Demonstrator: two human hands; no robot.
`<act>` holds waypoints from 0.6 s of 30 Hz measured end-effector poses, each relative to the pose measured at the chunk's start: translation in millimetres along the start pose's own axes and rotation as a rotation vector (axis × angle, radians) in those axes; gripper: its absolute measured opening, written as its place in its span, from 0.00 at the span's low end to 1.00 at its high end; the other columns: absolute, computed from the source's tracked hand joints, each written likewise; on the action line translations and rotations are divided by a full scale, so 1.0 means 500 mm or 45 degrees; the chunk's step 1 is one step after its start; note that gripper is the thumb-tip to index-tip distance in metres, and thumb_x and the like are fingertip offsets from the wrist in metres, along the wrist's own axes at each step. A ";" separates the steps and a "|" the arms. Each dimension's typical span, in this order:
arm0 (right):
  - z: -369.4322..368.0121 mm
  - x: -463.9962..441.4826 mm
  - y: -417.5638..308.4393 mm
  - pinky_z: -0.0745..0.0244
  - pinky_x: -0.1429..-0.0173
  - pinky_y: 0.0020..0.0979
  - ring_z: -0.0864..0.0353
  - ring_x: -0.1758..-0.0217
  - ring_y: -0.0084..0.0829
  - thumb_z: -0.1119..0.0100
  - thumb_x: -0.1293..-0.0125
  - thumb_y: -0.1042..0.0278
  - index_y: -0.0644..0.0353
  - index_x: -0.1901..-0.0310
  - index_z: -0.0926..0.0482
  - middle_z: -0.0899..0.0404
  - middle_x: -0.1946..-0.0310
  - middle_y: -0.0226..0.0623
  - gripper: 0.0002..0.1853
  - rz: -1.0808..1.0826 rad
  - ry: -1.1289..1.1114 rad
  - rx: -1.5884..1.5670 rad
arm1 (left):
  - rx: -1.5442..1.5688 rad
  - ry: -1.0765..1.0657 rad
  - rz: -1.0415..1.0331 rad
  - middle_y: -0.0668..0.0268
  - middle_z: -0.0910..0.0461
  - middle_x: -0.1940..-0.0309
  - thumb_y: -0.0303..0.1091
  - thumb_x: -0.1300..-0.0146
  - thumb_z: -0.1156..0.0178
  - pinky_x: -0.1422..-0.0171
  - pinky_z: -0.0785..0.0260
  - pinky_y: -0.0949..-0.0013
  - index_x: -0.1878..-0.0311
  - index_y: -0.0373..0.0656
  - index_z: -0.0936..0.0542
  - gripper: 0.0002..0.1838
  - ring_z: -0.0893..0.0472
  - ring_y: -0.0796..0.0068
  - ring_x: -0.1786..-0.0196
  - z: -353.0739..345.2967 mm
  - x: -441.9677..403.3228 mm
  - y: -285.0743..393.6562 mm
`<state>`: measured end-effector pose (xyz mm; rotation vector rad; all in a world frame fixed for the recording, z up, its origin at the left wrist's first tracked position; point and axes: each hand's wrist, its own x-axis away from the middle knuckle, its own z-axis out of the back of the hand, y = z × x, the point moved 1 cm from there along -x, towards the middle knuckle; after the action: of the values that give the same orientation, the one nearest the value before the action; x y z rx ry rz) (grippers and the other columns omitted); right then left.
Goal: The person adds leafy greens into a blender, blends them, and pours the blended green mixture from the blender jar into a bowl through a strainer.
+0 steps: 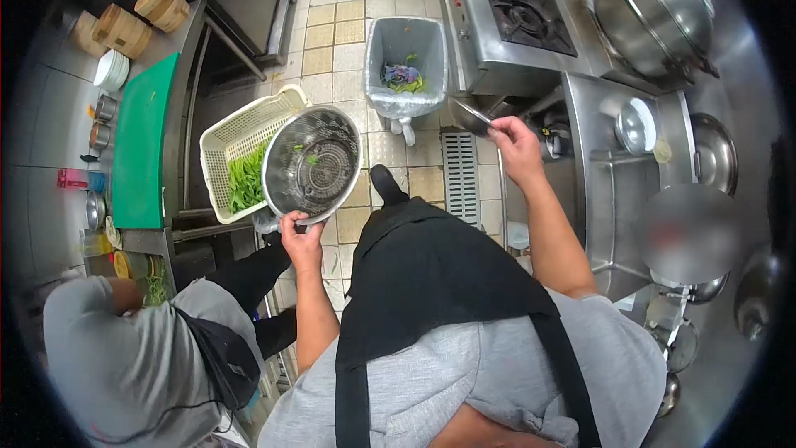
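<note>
My left hand [303, 242] grips the rim of a round steel colander [282, 168], its perforated inside tilted up with a few green scraps in it. The colander overlaps a cream plastic basket [214, 149] that holds cut leafy greens [245, 180]. My right hand [516, 148] is closed on the edge of a dark, shiny metal piece [471, 116], seen nearly edge-on; whether it is a bowl or a blade I cannot tell. In front of me stands a lined grey bin [371, 54] with vegetable scraps [402, 76] inside.
A co-worker in a grey shirt [124, 357] is close on my left, beside a green cutting board [145, 145]. Gas burners [527, 17] and a steel sink [605, 224] line the right. A floor drain grate [461, 178] lies below my right hand.
</note>
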<state>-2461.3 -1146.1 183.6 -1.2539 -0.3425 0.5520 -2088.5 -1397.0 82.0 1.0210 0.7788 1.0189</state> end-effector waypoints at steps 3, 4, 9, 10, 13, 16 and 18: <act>-0.013 -0.082 0.010 0.32 0.62 0.21 0.28 0.67 0.16 0.39 0.36 0.71 0.62 0.60 0.21 0.24 0.72 0.24 0.06 -0.030 -0.009 0.075 | 0.025 0.050 0.006 0.69 0.28 0.63 0.21 0.56 0.30 0.50 0.34 0.71 0.62 0.42 0.28 0.19 0.28 0.74 0.59 -0.011 -0.100 -0.006; -0.019 -0.101 0.010 0.31 0.61 0.21 0.28 0.67 0.16 0.39 0.36 0.71 0.62 0.60 0.20 0.23 0.72 0.25 0.06 -0.040 -0.015 0.104 | 0.015 0.075 -0.040 0.70 0.28 0.63 0.19 0.54 0.33 0.50 0.33 0.73 0.61 0.43 0.29 0.19 0.28 0.77 0.59 -0.015 -0.135 0.000; -0.018 -0.177 -0.023 0.30 0.57 0.19 0.26 0.64 0.15 0.41 0.34 0.74 0.63 0.58 0.21 0.21 0.66 0.23 0.05 -0.118 0.042 -0.009 | 0.014 0.135 -0.071 0.70 0.28 0.64 0.21 0.51 0.29 0.51 0.33 0.74 0.61 0.42 0.29 0.18 0.28 0.78 0.58 -0.022 -0.329 0.036; -0.017 -0.188 -0.021 0.30 0.57 0.19 0.26 0.64 0.15 0.41 0.34 0.74 0.63 0.58 0.21 0.21 0.66 0.23 0.05 -0.124 0.042 -0.008 | -0.060 0.162 -0.163 0.71 0.28 0.63 0.21 0.51 0.29 0.51 0.33 0.74 0.61 0.42 0.29 0.18 0.28 0.78 0.59 -0.025 -0.363 0.046; -0.006 -0.213 -0.001 0.31 0.55 0.18 0.26 0.63 0.14 0.40 0.34 0.74 0.64 0.58 0.21 0.21 0.66 0.24 0.05 -0.202 0.106 0.017 | 0.056 0.199 -0.107 0.70 0.27 0.62 0.20 0.55 0.28 0.47 0.35 0.73 0.62 0.42 0.27 0.20 0.28 0.77 0.57 -0.028 -0.443 0.026; -0.010 -0.237 0.005 0.32 0.54 0.18 0.26 0.63 0.14 0.41 0.33 0.74 0.64 0.58 0.22 0.21 0.66 0.24 0.05 -0.238 0.063 -0.090 | 0.136 0.243 -0.080 0.71 0.26 0.64 0.19 0.51 0.29 0.54 0.32 0.76 0.61 0.43 0.28 0.19 0.26 0.81 0.61 -0.045 -0.469 0.080; -0.013 -0.259 -0.002 0.32 0.54 0.18 0.26 0.63 0.14 0.41 0.33 0.74 0.64 0.58 0.22 0.21 0.66 0.24 0.05 -0.254 0.043 -0.060 | 0.168 0.252 -0.059 0.71 0.26 0.63 0.19 0.51 0.29 0.54 0.32 0.76 0.61 0.44 0.28 0.19 0.26 0.80 0.61 -0.055 -0.481 0.060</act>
<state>-2563.9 -1225.1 189.4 -1.2564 -0.4492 0.3536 -2205.4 -1608.5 115.0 1.0192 1.0393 1.0495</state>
